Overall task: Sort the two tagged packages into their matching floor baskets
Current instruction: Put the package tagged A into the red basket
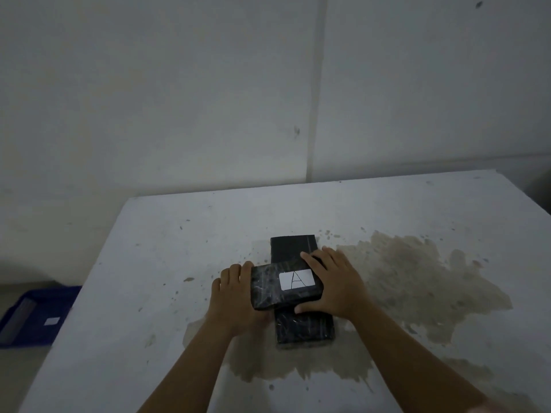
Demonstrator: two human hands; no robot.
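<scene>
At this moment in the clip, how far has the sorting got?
Nothing is sorted yet: both black packages are on the table. In hand: the left hand and right hand grip the ends of the top package, tagged A, lying crosswise on the lower package. Left: carrying each to its basket; only a blue basket shows on the floor, its tag unreadable.

Lower package: its middle is covered by the upper package lying across it; any tag is unseen. Blue basket, left of the lower package: cut off by the table edge and frame edge; its white label is too small to read.
</scene>
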